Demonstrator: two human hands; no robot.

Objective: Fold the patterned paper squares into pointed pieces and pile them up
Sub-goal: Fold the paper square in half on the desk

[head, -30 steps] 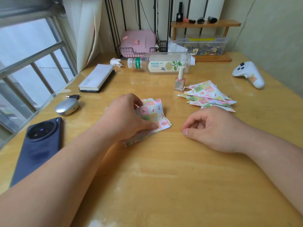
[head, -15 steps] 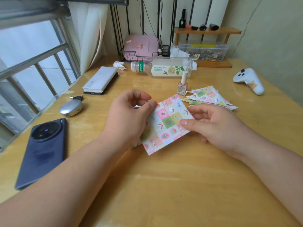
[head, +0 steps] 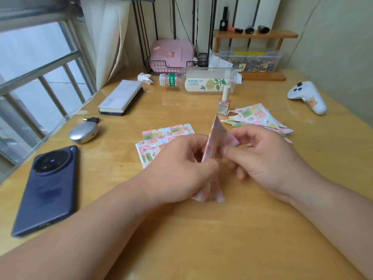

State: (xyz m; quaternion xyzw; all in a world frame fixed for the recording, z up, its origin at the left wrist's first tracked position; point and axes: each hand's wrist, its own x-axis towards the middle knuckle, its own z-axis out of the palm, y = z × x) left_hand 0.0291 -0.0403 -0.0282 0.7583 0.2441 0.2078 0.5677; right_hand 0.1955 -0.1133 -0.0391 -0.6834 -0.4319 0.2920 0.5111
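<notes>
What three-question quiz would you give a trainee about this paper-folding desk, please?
1. True or false: the clear plastic bottle lies on its side.
2. Which holds the patterned paper being folded? A) left hand only B) right hand only C) both hands
3. Fill in: the small pink thing standing just left of the pile of folded pointed pieces is a ____.
Key: 1 true; 2 C; 3 nail polish bottle.

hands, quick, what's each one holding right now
Left hand: closed, pinching the half-folded paper square.
Right hand: closed, pinching the same paper square.
</notes>
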